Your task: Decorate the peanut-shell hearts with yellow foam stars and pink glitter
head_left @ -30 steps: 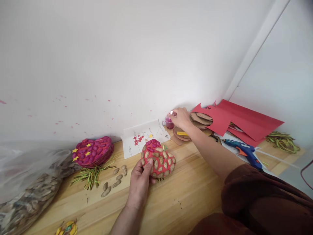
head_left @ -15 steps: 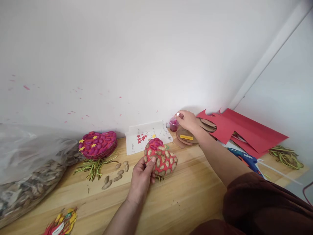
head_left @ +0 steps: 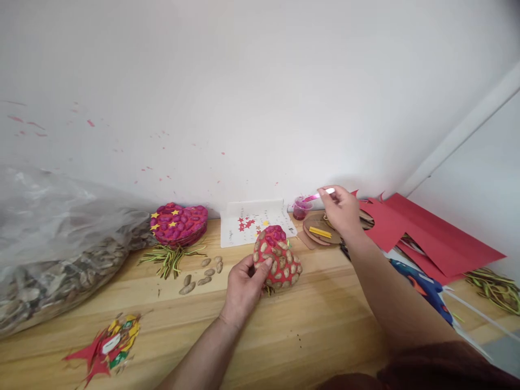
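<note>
My left hand [head_left: 246, 284] pinches a red, peanut-covered craft piece [head_left: 280, 265] by its left edge, above the wooden table. Peanuts at its top are painted magenta; the others keep their tan shells. In my right hand [head_left: 340, 208] is a thin white-handled paintbrush [head_left: 314, 196], its pink tip pointing left over the rim of a small clear cup [head_left: 301, 209] of magenta paint. Whether the tip touches the cup cannot be told. Several loose peanuts [head_left: 207, 272] lie left of my left hand.
A magenta peanut piece with yellow stars [head_left: 181, 223] stands near a clear bag of peanuts [head_left: 60, 271]. Behind my left hand is a white sheet with small stars [head_left: 235, 233]. Brown discs [head_left: 319, 233] and cut red paper [head_left: 439, 238] lie right; paper scraps [head_left: 108, 346] lie front left.
My right hand has drawn the brush up and right out of the paint cup, so more of it shows. My left hand still holds the peanut piece. The view has shifted left.
</note>
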### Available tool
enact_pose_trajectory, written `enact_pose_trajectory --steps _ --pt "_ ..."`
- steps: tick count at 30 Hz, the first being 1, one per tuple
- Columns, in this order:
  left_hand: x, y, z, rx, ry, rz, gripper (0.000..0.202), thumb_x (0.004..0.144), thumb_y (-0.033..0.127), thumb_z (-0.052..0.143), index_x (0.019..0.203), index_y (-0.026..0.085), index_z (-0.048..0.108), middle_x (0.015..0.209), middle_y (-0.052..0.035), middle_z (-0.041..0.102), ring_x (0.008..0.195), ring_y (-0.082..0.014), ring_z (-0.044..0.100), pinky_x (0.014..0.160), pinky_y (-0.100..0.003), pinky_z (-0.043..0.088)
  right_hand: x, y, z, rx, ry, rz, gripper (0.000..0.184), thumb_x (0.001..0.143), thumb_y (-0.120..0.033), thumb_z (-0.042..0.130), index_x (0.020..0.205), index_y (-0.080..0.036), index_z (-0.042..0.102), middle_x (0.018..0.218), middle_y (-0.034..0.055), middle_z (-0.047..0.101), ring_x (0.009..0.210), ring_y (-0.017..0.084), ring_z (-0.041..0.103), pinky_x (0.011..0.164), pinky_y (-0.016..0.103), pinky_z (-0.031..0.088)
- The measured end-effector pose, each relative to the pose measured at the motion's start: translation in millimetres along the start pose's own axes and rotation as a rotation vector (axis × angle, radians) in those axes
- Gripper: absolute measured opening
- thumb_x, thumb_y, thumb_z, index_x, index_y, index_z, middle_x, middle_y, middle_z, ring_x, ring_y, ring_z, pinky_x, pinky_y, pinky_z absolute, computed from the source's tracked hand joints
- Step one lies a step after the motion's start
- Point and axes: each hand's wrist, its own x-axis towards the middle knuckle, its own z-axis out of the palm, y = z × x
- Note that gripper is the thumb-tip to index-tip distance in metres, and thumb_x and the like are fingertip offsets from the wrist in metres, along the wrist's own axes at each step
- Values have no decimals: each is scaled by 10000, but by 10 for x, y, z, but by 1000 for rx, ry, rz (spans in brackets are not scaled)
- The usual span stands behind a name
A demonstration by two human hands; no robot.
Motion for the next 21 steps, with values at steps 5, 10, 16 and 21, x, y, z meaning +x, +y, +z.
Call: enact_pose_trajectory --steps 5,10,16,21 --pt "-12 -71 -29 165 57 234 311 846 472 730 751 176 731 636 5 552 613 -144 483 573 -237 409 -529 -471 -238 510 49 -9 288 986 -488 580 1010 -227 699 724 -14 606 677 148 595 661 273 490" --pt "-44 -25 -53 290 103 398 293 873 361 700 640 193 642 645 15 486 639 -145 445 613 -251 370 -1094 -950 -403 523 17 -235 137 1012 -292 565 1043 -243 689 824 25 646 708 170 579 635 306 472" --pt "-78 52 -34 368 111 487 293 872 312 697 611 197 626 624 16 481 607 -142 455 598 -258 371 -1232 -951 -372 502 62 -439 180 978 -152 551 1084 -239 667 923 43 676 878 214 616 807 387 494" --pt "-110 73 -28 406 104 553 258 885 293 693 645 201 667 673 -16 598 625 -151 538 608 -255 420 -1219 -864 -366 518 60 -468 209 965 -125 542 1109 -224 657 928 55 694 872 226 633 798 418 495"
